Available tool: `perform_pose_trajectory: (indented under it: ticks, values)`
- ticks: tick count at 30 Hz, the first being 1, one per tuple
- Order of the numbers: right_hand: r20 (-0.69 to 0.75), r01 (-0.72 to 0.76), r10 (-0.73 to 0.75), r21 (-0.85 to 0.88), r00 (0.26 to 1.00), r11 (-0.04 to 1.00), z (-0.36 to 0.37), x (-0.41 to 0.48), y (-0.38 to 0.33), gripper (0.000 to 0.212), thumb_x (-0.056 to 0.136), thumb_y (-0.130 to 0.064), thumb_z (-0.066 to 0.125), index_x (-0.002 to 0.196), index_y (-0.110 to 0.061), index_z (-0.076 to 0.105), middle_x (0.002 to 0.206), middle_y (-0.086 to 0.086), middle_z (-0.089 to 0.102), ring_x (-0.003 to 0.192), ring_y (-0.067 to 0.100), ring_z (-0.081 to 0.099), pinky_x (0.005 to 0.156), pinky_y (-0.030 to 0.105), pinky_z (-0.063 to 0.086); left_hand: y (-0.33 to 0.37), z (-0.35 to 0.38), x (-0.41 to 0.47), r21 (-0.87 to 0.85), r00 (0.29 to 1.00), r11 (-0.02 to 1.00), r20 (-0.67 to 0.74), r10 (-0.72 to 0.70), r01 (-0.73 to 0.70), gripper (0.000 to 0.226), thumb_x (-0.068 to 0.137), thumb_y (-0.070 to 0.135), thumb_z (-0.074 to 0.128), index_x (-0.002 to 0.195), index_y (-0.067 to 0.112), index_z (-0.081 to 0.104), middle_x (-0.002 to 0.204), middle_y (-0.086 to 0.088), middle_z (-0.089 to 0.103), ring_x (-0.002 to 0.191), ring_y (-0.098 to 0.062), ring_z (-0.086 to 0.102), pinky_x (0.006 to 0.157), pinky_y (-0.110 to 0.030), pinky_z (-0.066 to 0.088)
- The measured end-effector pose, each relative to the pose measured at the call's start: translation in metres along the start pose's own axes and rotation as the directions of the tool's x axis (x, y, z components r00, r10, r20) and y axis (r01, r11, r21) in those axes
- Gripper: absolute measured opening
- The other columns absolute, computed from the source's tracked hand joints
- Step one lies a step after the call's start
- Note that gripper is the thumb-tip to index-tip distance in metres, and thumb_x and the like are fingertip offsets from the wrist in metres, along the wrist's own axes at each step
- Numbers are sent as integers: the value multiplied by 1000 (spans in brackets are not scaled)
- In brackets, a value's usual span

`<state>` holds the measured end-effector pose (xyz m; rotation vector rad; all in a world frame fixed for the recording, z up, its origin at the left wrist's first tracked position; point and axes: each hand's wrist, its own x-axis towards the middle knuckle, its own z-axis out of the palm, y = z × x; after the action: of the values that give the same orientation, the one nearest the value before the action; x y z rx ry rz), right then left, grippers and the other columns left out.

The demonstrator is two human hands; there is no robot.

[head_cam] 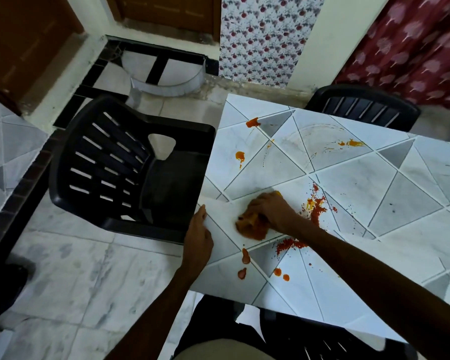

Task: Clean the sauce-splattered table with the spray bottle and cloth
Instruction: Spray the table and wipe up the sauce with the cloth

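Both arms reach forward, left hand (198,236) flat, right hand (270,209) gripping the cloth (252,229).

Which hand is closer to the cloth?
Right. The right hand holds the cloth, on top of it; the left hand rests on the table edge, apart, to its left.

Nothing readable: no text, label, brand, number or sign legible on any surface in view.
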<state>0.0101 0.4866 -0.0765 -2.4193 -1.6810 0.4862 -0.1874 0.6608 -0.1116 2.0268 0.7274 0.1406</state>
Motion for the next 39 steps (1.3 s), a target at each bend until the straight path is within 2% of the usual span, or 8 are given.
perform_pose_trajectory:
  ticks: [4, 7, 12, 19, 23, 26, 32, 39]
  values:
    - [146, -98, 101, -23, 984, 995, -6, -41, 5, 35, 81, -16, 75, 113, -28, 73, 120, -4, 71, 112, 25, 61, 98, 37, 41, 2, 8, -2, 16, 1000, 1000, 9, -13, 13, 60, 95, -4, 47, 151, 13, 31, 152, -2, 39, 138, -11, 37, 109, -11, 21]
    - [253, -175, 177, -28, 951, 984, -24, -43, 7, 30, 86, -16, 71, 114, -28, 73, 119, -5, 71, 109, 19, 64, 92, 26, 45, 5, 10, -5, 37, 1000, 999, 28, 6, -8, 60, 95, -4, 47, 151, 12, 31, 152, -2, 39, 133, -4, 35, 104, 1, 16]
    - [119, -380, 361, 288, 925, 879, -55, 2, -12, 38, 83, -9, 69, 118, -22, 72, 119, 3, 69, 111, 22, 63, 93, 27, 47, -1, -1, -8, -19, 999, 999, -24, -29, 29, 63, 94, -7, 45, 151, 12, 30, 155, -5, 35, 143, -15, 33, 110, -6, 19]
    - [100, -121, 110, 115, 989, 986, -23, 106, -83, 21, 90, -24, 66, 109, -28, 73, 111, 3, 70, 104, 25, 62, 94, 40, 50, -14, -28, -26, -97, 996, 995, -90, -1, -7, 62, 90, 3, 41, 150, 15, 32, 149, -4, 42, 137, -12, 40, 113, -17, 29]
    - [135, -10, 2, 57, 991, 998, 5, 87, -92, 23, 92, -23, 63, 113, -19, 70, 117, 6, 68, 113, 27, 57, 102, 43, 42, -23, -24, -38, -66, 993, 997, -103, -56, 49, 60, 90, 15, 39, 149, 9, 34, 148, -9, 44, 134, -16, 41, 113, -32, 32]
    - [78, 87, -89, 30, 993, 996, 14, 44, -69, 27, 88, -24, 57, 109, -18, 74, 116, 6, 70, 114, 30, 59, 106, 46, 38, -25, -14, -45, -1, 996, 999, -84, -43, 43, 58, 92, 0, 44, 149, 6, 34, 152, -12, 39, 140, -23, 37, 114, -29, 27]
    - [77, -28, 25, 37, 997, 999, 18, -43, -11, 27, 68, -24, 83, 94, -27, 77, 105, -3, 73, 107, 27, 63, 100, 49, 43, -9, 10, -34, 138, 997, 987, 26, 77, -80, 60, 94, 0, 48, 151, 10, 31, 158, -6, 30, 148, -19, 23, 122, -37, 20]
    - [317, -271, 254, 10, 914, 963, -16, -86, 9, 19, 79, -15, 73, 97, -22, 74, 106, 3, 69, 106, 29, 61, 96, 38, 45, 4, 26, 2, 233, 982, 956, 98, 161, -180, 56, 98, 8, 49, 151, 10, 31, 160, -6, 26, 149, -19, 19, 122, -35, 20]
